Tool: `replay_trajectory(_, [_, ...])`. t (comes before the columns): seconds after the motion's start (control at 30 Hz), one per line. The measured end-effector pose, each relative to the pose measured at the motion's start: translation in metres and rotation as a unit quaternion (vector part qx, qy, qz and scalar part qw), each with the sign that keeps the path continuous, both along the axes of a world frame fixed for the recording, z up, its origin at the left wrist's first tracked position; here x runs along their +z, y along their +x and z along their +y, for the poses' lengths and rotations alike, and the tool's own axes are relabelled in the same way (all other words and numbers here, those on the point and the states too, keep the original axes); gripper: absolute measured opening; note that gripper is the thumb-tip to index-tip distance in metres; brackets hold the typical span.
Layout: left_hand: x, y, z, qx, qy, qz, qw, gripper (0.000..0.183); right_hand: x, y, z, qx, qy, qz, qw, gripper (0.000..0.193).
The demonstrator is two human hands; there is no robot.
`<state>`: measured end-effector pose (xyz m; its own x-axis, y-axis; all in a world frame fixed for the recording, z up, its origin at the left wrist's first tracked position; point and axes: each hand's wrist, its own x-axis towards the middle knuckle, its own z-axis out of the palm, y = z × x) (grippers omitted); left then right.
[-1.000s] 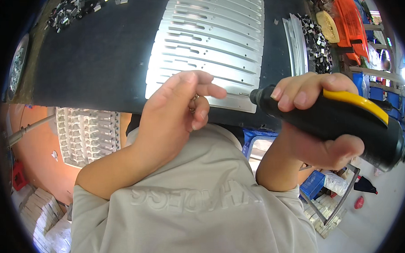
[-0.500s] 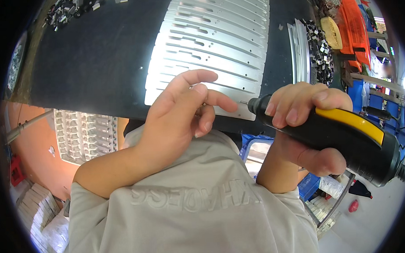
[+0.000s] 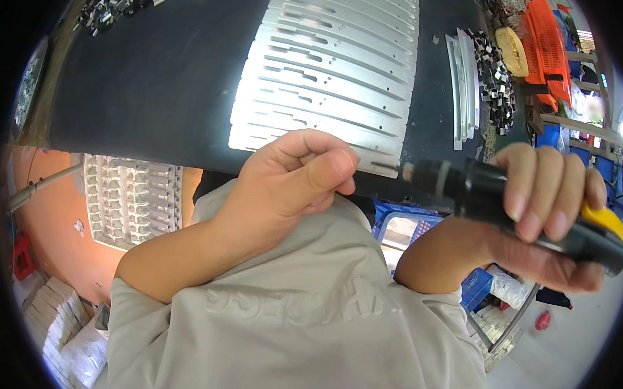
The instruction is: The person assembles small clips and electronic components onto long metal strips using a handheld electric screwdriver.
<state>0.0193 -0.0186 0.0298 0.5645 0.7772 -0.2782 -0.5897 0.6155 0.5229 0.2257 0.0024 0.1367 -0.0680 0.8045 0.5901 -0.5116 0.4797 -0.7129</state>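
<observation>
Head view: we observe the right hand wrapped around a black power screwdriver, its bit near the silver strips. The left hand is curled, thumb against forefinger; we cannot tell what it pinches. The dark tabletop bears the strips and 2 piles of small parts. Orange baskets stand at right; a moulded tray lies lower left.

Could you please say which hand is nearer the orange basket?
Right: the right hand, around the driver, is below the basket in view; the left hand is farther off, lower left.
</observation>
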Motion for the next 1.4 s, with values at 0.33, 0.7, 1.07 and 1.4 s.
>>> replay_trajectory(0.33, [0.003,0.002,-0.001,-0.025,-0.040,-0.002,0.999,0.018,0.009,-0.010,-0.022,-0.021,0.033,0.005,0.999,0.047])
replay_trajectory(0.7, [0.005,0.002,0.000,-0.049,-0.047,-0.034,0.997,0.015,0.009,-0.015,-0.025,-0.033,0.041,-0.004,0.999,0.048])
replay_trajectory(1.07, [-0.001,0.002,-0.001,-0.102,0.010,0.005,0.995,0.019,0.004,-0.019,-0.025,-0.048,0.050,0.013,0.998,0.048])
replay_trajectory(1.4, [0.014,-0.011,0.018,0.065,-0.166,-0.074,0.981,0.036,-0.009,0.009,0.001,-0.055,0.023,-0.152,0.987,0.084])
